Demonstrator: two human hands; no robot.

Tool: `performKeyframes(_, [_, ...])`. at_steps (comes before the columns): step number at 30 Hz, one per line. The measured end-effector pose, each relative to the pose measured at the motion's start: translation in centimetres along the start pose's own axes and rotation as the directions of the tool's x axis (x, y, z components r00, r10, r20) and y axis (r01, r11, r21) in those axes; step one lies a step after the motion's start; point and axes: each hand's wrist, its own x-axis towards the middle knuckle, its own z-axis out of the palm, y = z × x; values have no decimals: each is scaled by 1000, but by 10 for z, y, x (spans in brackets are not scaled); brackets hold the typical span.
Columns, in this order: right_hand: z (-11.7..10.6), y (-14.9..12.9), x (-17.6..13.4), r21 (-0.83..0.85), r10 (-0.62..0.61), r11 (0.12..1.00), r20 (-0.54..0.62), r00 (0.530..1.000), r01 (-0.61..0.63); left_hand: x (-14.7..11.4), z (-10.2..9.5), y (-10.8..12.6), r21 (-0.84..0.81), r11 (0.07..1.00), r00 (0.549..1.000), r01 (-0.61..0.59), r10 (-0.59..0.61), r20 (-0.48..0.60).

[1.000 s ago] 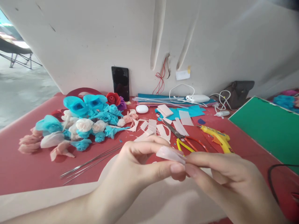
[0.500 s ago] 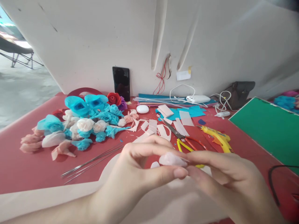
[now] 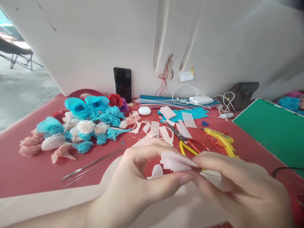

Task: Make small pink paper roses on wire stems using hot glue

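Observation:
A small pale pink paper flower (image 3: 176, 162) is held between my two hands, its thin layered petals pointing left. My right hand (image 3: 242, 183) pinches its narrow end between thumb and forefinger. On the other side, my left hand (image 3: 140, 177) curls around the petals, its thumb below and its fingers behind them; the fingertips are partly hidden. A thin wire shows just below the right fingers. Beyond the left thumb lies a loose pale petal (image 3: 157, 170).
Blue, white and pink paper flowers (image 3: 86, 127) are heaped at the left, near several metal wires (image 3: 92, 164). Scissors (image 3: 177, 131), yellow-handled pliers (image 3: 187, 148), paper scraps (image 3: 155, 127) and a yellow glue gun (image 3: 220, 139) lie ahead. A green board (image 3: 273, 133) stands right; a phone (image 3: 123, 85) leans against the wall.
The paper flower has turned in my fingers, so its layered petals show more widely. My right hand has shifted slightly right and rotated, and more of the loose petal shows.

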Motion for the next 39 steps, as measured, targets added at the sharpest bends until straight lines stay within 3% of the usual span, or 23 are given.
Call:
performKeyframes(11, [-4, -1, -3, -138, -108, 983, 70, 992, 117, -4, 4, -2, -81, 997, 1000, 9, -11, -19])
performKeyframes(18, [1, 0, -4, -160, -126, 978, 47, 991, 132, -2, 5, -2, -123, 992, 1000, 27, -26, 7])
performKeyframes(24, [0, 0, 0, 6, -28, 1000, 5, 1000, 28, -3, 4, -2, -178, 982, 998, 68, -65, 25])
performKeyframes(30, [-6, -3, 3, 98, 193, 973, 143, 971, -208, -6, 3, -3, -204, 977, 997, 62, -53, 51])
performKeyframes(39, [0, 1, 3, 235, 132, 959, 115, 985, -156, -3, 4, -1, -282, 954, 995, 96, -80, 67])
